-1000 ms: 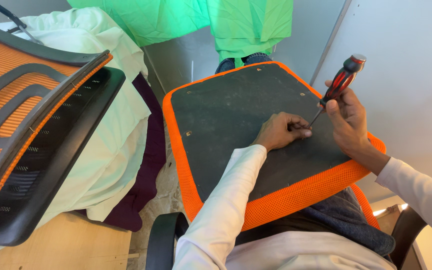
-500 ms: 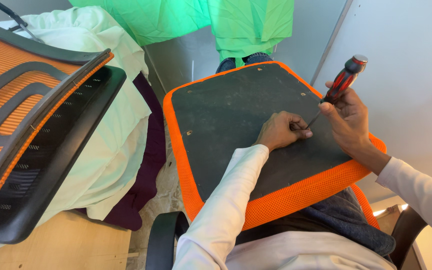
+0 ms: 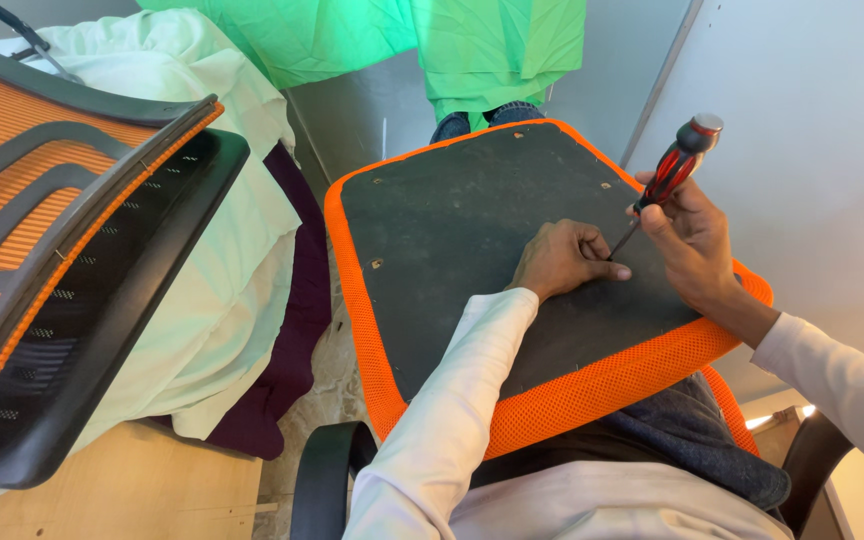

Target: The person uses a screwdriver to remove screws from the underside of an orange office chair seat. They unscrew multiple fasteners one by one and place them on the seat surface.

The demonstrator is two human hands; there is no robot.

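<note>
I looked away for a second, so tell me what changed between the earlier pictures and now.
Very little. The right hand shifted slightly on the red-and-black screwdriver, whose handle top sits a touch lower and its tilt barely different. Both grips held: the left hand stayed pinched at the tip on the black underside of the orange seat pan. The orange mesh backrest stayed put.

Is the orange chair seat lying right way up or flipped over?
Flipped over. The chair seat shows its flat black underside, with orange mesh wrapped around the edges, while the right hand sets a screwdriver against it.
</note>
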